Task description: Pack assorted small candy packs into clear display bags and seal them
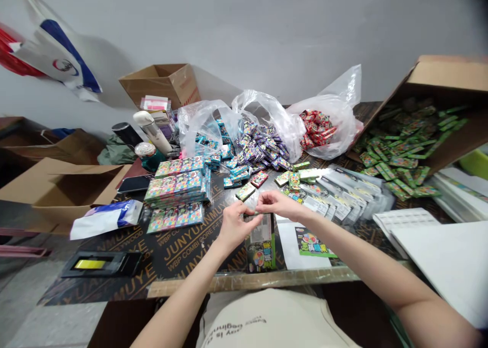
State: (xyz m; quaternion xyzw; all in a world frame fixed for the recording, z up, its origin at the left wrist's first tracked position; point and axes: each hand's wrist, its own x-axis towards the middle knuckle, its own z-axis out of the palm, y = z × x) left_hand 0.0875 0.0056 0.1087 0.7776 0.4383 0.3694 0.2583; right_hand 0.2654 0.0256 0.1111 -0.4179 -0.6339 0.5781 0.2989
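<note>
My left hand (233,227) and my right hand (277,204) meet over the middle of the dark table (179,256), both pinching the top edge of a small green printed box (261,244) that stands between them. The fingers of both hands are closed on it. A white sheet with a green label (310,242) lies just right of the box. Loose small packets (247,189) lie right behind my hands.
Stacks of wrapped colourful packs (177,191) sit at the left. Three clear plastic bags (263,134) of small packets stand at the back. A tipped cardboard box (423,129) of green packets is at the right, open cartons (61,185) at the left, clear sleeves (343,188) fanned out.
</note>
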